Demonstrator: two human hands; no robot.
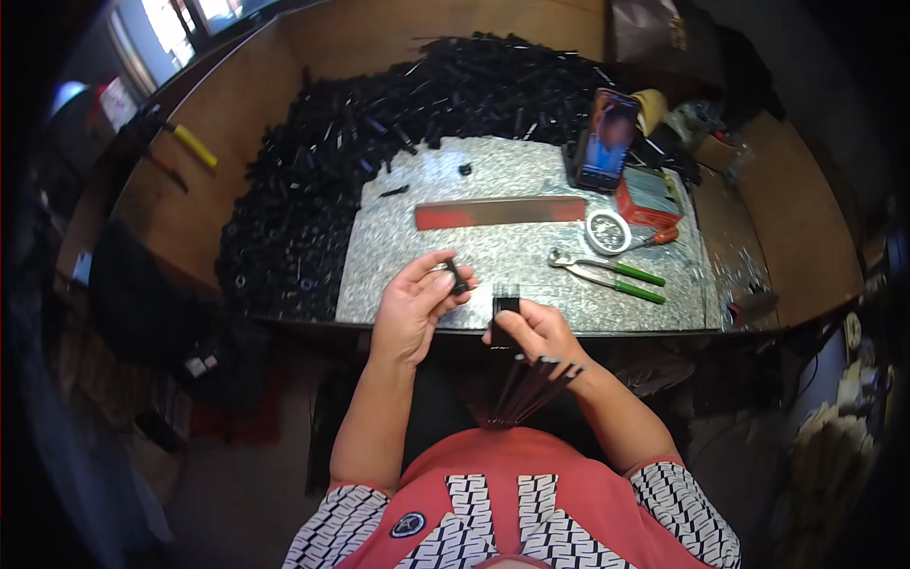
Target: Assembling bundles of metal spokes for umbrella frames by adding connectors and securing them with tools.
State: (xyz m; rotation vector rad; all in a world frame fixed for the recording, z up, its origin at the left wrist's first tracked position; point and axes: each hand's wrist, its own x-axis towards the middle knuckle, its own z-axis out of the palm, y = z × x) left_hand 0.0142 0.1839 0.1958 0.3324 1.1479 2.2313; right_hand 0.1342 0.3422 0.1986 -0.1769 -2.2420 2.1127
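Note:
My left hand [417,303] pinches a small black part [459,277] between thumb and fingers, just above the front edge of a speckled grey work slab [512,256]. My right hand [536,332] grips a bundle of thin black rods [531,389] that fans down toward my lap, with a black block-shaped end [505,302] sticking up above the fingers. The two hands are close together, a little apart, at the near edge of the slab.
A big heap of black parts [360,142] covers the table's left and back. On the slab lie a red-and-dark flat bar [500,212], green-handled pliers [611,275], a round white tin [608,231], a red box [649,197] and an upright phone [605,139].

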